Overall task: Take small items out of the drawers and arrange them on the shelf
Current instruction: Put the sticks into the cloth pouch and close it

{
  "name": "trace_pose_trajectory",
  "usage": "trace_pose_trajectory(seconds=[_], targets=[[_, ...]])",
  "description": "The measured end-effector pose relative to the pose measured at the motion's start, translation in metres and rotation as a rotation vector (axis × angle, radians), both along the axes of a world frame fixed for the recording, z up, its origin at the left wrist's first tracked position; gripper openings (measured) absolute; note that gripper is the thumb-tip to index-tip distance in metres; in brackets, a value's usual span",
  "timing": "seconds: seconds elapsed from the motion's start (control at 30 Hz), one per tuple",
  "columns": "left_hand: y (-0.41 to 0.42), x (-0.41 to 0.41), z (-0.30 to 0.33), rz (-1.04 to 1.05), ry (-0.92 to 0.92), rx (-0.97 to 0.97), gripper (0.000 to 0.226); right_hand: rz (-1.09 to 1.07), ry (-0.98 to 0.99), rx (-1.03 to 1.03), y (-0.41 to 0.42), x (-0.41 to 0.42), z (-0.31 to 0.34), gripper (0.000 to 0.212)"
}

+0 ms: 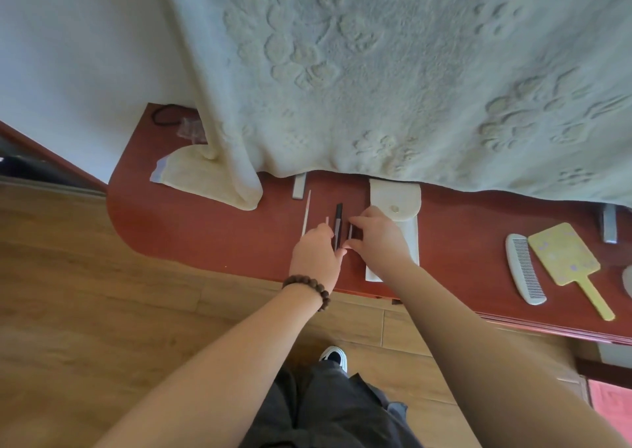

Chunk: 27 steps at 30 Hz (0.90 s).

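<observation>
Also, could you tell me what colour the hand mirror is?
Yellow hand mirror, with faint small markings; head view.

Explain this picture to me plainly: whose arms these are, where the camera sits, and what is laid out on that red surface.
There is no machine: a person wears a camera on the head, looking down at their own arms. The left hand, above a bead bracelet, and the right hand are lining up thin dark sticks on a red shelf; what exactly each hand holds is too small to tell. A white pouch, a comb and a yellow hand mirror lie to the right. A pale towel hangs over the back.
</observation>
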<state>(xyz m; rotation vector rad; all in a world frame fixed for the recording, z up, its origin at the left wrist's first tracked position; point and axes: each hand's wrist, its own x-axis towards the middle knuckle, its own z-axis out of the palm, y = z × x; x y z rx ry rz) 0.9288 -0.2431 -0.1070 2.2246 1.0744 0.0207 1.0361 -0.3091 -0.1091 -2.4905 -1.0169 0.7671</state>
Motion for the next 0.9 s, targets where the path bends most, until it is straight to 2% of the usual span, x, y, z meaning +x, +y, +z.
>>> trace_pose_trajectory(seconds=[0.17,0.27,0.33,0.43,0.5,0.6,0.7,0.9], targets=[[0.003,0.005,0.002,-0.027,0.047,0.006,0.042,-0.033,0.013,0.005,-0.001,-0.001,0.001,0.056],[0.007,0.004,0.003,-0.046,0.07,-0.001,0.05,-0.185,0.032,0.107,-0.012,0.0,0.009,0.05],[0.009,0.001,0.004,-0.066,0.049,-0.004,0.048,-0.346,-0.042,0.147,-0.026,0.003,0.015,0.046],[0.013,-0.01,0.008,-0.069,-0.029,-0.001,0.037,-0.526,-0.111,-0.005,-0.047,0.008,0.014,0.064],[0.016,-0.017,0.011,-0.083,-0.084,-0.009,0.034,-0.544,-0.051,-0.15,-0.051,0.009,0.013,0.082],[0.021,-0.025,0.017,-0.12,-0.155,-0.058,0.033,-0.588,0.042,-0.202,-0.044,0.011,0.012,0.091],[0.025,-0.029,0.024,-0.16,-0.197,-0.097,0.031,-0.655,0.122,-0.185,-0.037,0.012,0.014,0.087],[0.022,-0.027,0.029,-0.137,-0.211,-0.143,0.028,-0.702,0.161,-0.054,-0.048,0.01,0.012,0.065]])
